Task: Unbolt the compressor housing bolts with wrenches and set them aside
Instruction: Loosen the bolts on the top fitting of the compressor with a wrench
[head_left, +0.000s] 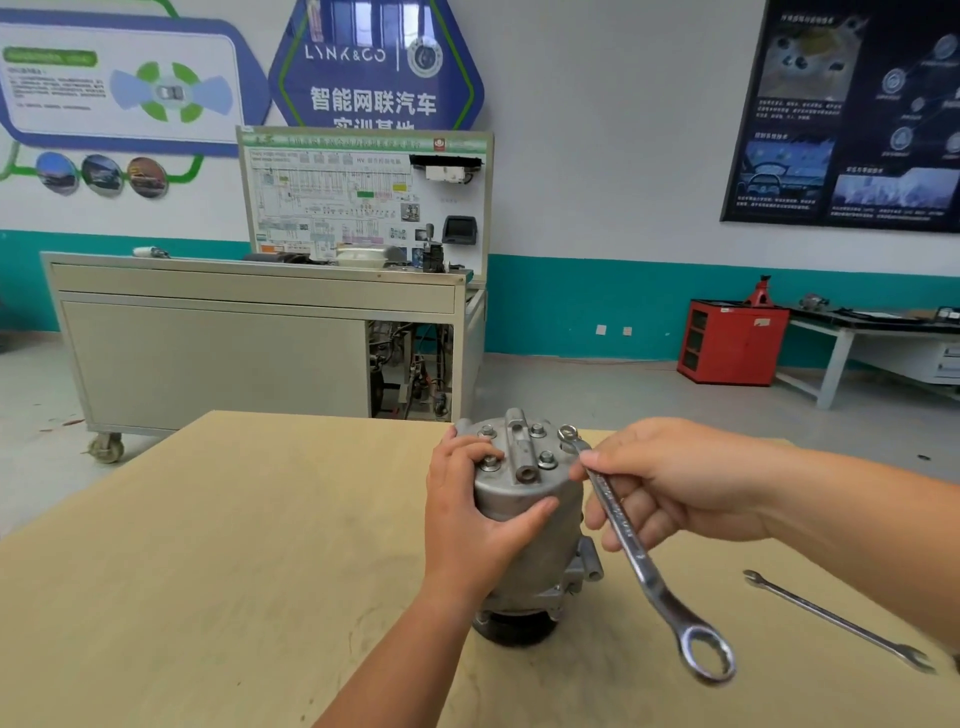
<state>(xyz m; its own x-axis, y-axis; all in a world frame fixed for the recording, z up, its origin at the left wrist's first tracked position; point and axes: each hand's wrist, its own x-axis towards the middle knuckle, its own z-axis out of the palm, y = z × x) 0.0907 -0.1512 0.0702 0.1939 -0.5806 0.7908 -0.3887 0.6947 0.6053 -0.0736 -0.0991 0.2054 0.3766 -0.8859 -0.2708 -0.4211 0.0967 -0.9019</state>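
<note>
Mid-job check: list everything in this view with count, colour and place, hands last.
compressor: one, grey metal, upright on the table.
housing bolts: four showing, silver, on the compressor's top face.
ring wrench: one, silver, far ring at the compressor's top right edge.
open-end wrench: one, silver, lying on the table at right.
table: one, tan, foreground.
training bench: one, grey, on casters, behind the table.
diagram board: one, white and green, standing on the bench.
red cabinet: one, by the right wall.
jack stand: one, red, on the cabinet.
left hand: grips the compressor's side.
right hand: holds the ring wrench.
</note>
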